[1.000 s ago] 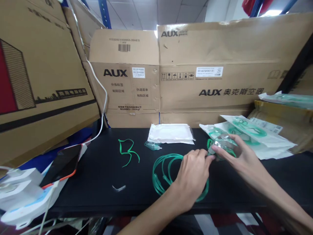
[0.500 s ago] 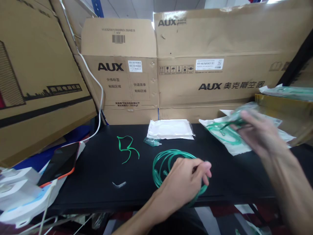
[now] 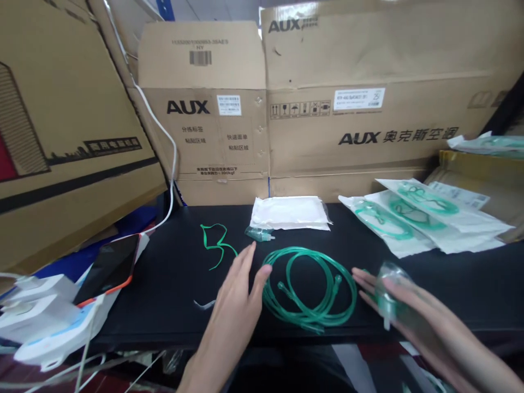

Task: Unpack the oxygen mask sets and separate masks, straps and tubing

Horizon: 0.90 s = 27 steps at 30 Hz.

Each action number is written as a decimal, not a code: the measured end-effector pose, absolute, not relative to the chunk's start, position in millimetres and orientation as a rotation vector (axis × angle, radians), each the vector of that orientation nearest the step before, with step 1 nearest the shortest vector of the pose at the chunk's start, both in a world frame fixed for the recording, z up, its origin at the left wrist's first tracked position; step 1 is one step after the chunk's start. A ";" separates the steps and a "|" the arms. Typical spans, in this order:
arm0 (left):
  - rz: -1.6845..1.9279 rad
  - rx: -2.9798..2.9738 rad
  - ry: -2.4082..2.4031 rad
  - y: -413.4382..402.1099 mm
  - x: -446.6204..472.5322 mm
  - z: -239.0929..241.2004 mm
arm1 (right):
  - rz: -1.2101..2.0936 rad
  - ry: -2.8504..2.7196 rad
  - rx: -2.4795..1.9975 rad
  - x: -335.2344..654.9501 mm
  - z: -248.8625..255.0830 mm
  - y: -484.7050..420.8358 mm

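Note:
A loose coil of green tubing (image 3: pixel 305 251) with a connector inside the loop lies on the black tabletop. My left hand (image 3: pixel 239 300) is open at the coil's left side, its thumb beside or touching the outer loop. To the right of the coil, my right hand (image 3: pixel 413 305) carries a clear green oxygen mask (image 3: pixel 386 300), its pale nozzle pointing down. The right fingers stretch toward the coil; part of the mask is hidden by the hand. Above my left fingertips rests a similar clear green piece with a pale nozzle (image 3: pixel 261 234).
A white packet (image 3: pixel 290 213) lies at the back. Overlapping clear-fronted packets (image 3: pixel 417 215) with green tubing are at right, beside a cardboard box (image 3: pixel 470 169). A green strap (image 3: pixel 213 246) and thin silvery strip (image 3: pixel 203 305) lie left, near a phone (image 3: pixel 108 267) and power strip (image 3: pixel 49 333).
My right hand has come down and left from the packets with the mask. My left hand has drawn back left off the coil and opened, and the coil now shows more fully.

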State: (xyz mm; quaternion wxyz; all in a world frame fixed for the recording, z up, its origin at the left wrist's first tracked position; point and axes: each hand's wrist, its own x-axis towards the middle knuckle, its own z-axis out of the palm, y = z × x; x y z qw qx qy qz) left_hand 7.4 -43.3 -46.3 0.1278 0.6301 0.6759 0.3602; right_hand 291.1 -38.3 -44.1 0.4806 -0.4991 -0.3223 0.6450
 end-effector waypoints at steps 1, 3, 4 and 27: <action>1.012 1.800 1.940 -49.6 8.7 -52.8 | 1.615 -0.766 -1.196 284.0 -42.8 -45.0; 0.937 1.807 1.819 -57.5 18.0 -60.6 | 1.667 -0.761 -1.153 267.2 -38.0 -53.4; 0.909 1.817 1.766 -59.3 23.7 -61.8 | 1.675 -0.780 -1.140 259.0 -34.8 -55.1; 1.206 2.133 1.248 -14.1 53.4 -11.5 | 1.494 -1.087 -0.783 215.6 -8.2 5.7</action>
